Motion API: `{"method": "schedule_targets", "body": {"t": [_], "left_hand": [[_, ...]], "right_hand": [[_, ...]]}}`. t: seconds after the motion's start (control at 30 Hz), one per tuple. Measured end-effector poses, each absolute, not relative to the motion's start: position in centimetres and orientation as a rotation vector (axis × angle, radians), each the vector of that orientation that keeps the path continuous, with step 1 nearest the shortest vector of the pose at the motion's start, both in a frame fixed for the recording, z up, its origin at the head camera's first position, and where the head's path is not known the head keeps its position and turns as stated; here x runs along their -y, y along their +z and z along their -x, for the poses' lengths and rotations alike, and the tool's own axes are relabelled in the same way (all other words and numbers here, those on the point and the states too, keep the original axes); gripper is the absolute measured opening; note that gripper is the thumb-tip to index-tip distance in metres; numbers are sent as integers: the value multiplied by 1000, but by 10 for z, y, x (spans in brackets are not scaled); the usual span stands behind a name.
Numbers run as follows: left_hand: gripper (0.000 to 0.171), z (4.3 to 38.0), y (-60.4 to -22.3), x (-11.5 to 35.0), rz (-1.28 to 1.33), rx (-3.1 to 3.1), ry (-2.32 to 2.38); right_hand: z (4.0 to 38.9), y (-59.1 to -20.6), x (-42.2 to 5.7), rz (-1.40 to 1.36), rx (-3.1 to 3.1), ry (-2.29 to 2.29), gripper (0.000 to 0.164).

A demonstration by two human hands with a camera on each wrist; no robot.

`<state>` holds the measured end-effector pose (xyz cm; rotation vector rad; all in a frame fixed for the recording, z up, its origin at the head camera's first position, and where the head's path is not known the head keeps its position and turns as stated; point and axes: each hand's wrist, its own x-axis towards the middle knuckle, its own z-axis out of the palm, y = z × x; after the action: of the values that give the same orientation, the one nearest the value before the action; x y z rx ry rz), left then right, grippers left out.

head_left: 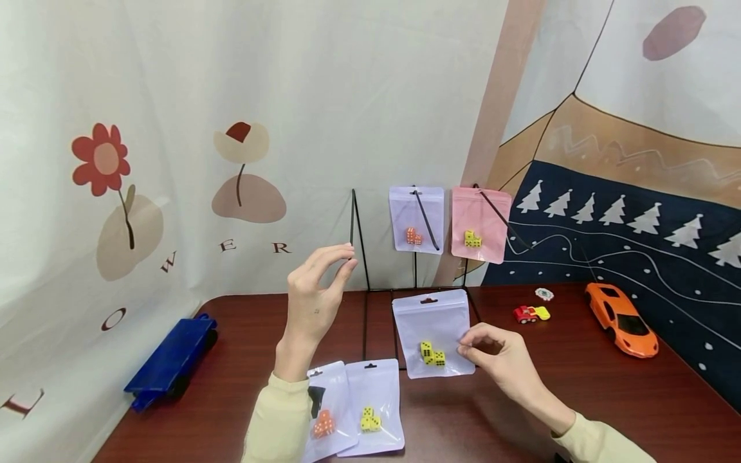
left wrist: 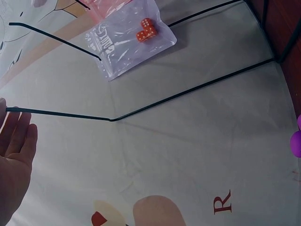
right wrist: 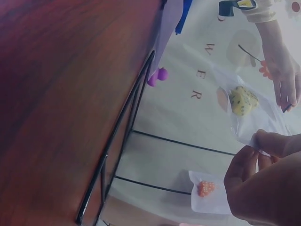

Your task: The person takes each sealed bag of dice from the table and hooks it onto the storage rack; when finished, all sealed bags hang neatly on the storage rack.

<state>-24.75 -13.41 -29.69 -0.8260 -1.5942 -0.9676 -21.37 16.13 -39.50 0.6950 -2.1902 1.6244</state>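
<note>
Our head view looks forward and down from farther back, the table (head_left: 446, 421) across its bottom and the backdrop (head_left: 359, 96) above. Our left wrist view faces that backdrop closer, turned sideways, the left hand (left wrist: 16, 169) cut by its left edge. Our right wrist view, also turned, sits close behind the right hand (right wrist: 268, 181) at lower right. We find the rack (head_left: 415, 270) in all three.

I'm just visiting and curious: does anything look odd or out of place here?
One small thing: the pale bag of orange dice on the table, beside the left sleeve, shows a dark patch its neighbouring bag lacks; I can't tell what it is. Nothing looks spilled or damaged.
</note>
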Motion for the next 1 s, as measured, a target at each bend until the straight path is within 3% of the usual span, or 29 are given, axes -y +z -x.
{"method": "schedule_targets", "body": {"t": [1.0], "left_hand": [[17, 247, -297, 135, 837, 1590, -969]], "right_hand": [[217, -379, -160, -715, 2074, 1672, 15]]}}
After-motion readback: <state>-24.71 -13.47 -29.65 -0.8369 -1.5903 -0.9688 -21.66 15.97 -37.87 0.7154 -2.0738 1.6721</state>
